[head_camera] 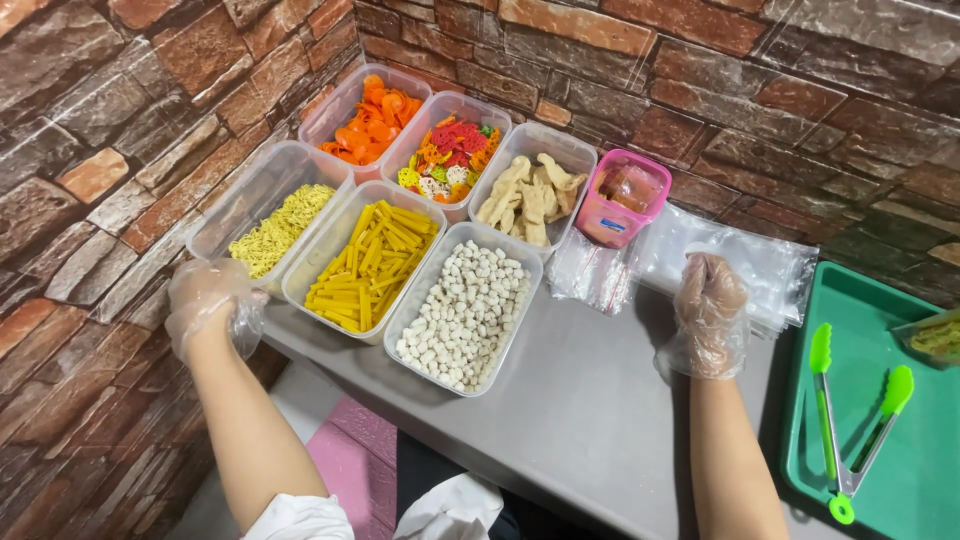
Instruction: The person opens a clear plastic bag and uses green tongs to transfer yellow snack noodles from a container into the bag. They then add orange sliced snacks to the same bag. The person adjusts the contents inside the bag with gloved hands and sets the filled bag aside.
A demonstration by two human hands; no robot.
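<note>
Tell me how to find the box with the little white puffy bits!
Start at the grey table by the brick wall, where six clear boxes sit in two rows. In the near row, take the right-hand box, nearest the right hand: the box of white pellets. Its neighbours hold yellow sticks and pale long crackers; only this one holds small round white pieces.

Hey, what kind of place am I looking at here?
Probably a small snack-packing station. Six clear tubs of dry snacks sit on a grey counter, a stack of clear bags lies by the gloved right hand, and green tongs rest on a green tray.
</note>
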